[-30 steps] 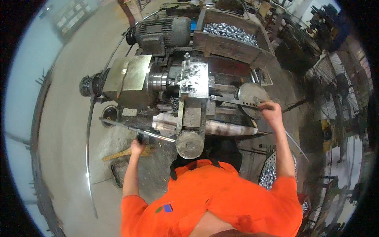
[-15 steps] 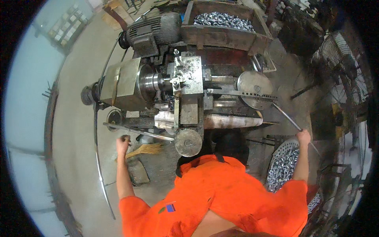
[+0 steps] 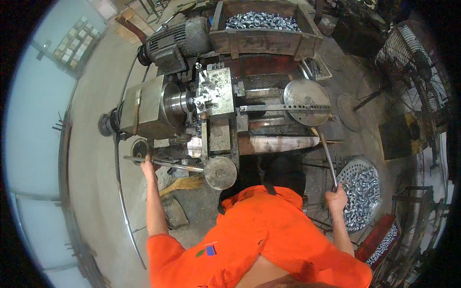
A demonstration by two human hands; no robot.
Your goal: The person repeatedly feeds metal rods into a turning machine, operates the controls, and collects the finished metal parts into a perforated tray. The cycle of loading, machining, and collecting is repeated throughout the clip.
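Observation:
My right hand is wrapped round the lower end of a bright steel lever, which slants down from the round disc at the machine's right. My left hand is closed at a second, flatter lever; its fingers overlap the rod left of that lever's round hub. Between the levers stands a small lathe. Its metal tool block sits close to the spindle chuck. Whether a workpiece is in the chuck is too small to tell.
Behind the lathe are an electric motor and a wooden crate of shiny metal parts. A perforated basin of similar parts lies beside my right hand, with a red bin nearby. A broom and a caged fan are around.
My right hand has pulled its lever nearer and leftward, and the tool block sits closer to the chuck. My left hand has risen from below the other lever onto it.

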